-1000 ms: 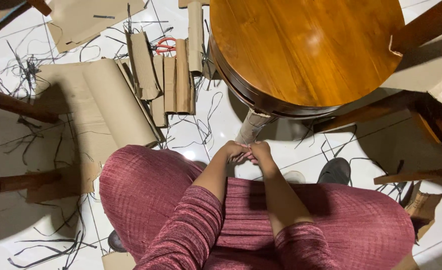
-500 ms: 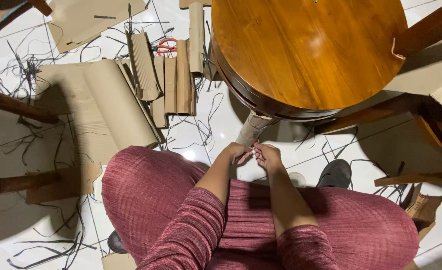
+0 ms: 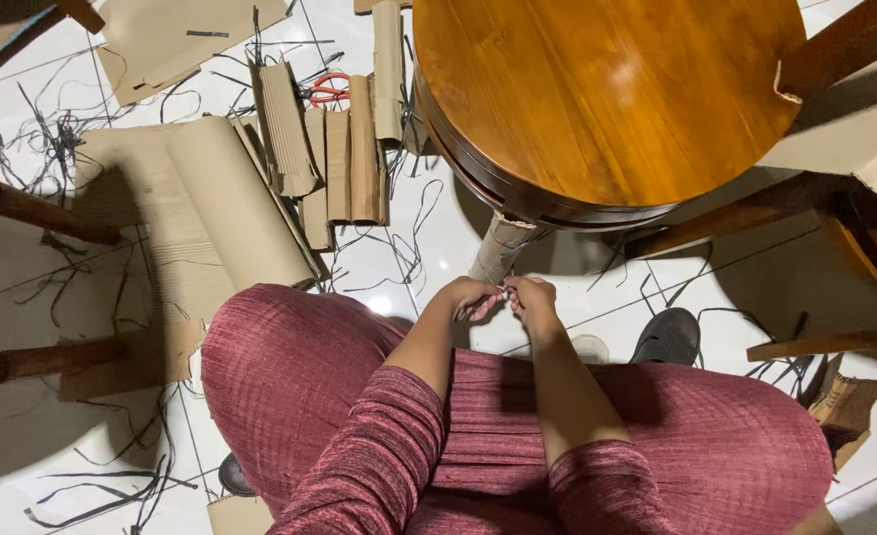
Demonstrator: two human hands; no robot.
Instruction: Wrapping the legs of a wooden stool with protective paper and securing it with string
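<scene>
Both hands pinch a small thin piece, axis unclear.

1 round wooden table, 1 pair of red scissors, 1 dark shoe, 2 hands.

A room in a home, turned into a makeshift craft corner — the white tiled floor is the work surface. A polished round wooden bench and dark wooden chair legs speak of household furniture. Around them lie corrugated cardboard sheets, cut cardboard strips, red-handled scissors and tangles of thin dark offcuts — hand-work litter.
</scene>
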